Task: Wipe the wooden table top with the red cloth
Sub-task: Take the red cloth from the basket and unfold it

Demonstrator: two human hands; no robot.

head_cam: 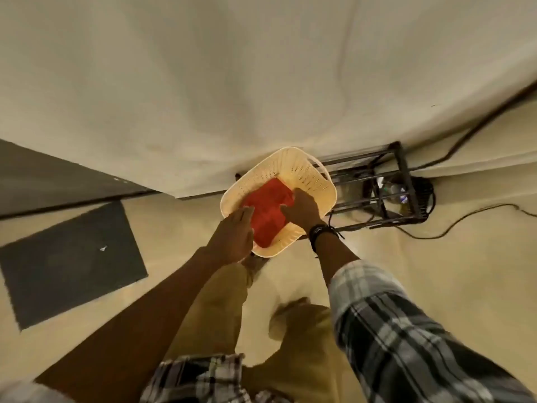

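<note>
A folded red cloth lies in the bottom of a cream plastic basket on the floor against the wall. My right hand reaches into the basket, fingers spread and resting on the cloth's right side. Over the basket's near-left rim hovers my left hand, fingers together and extended, its tips at the cloth's left edge. Neither hand has closed on the cloth. No wooden table top is in view.
A black metal rack with cables and small items stands right of the basket. A black cable trails over the floor at right. A dark grey mat lies on the floor at left. My legs stand below the basket.
</note>
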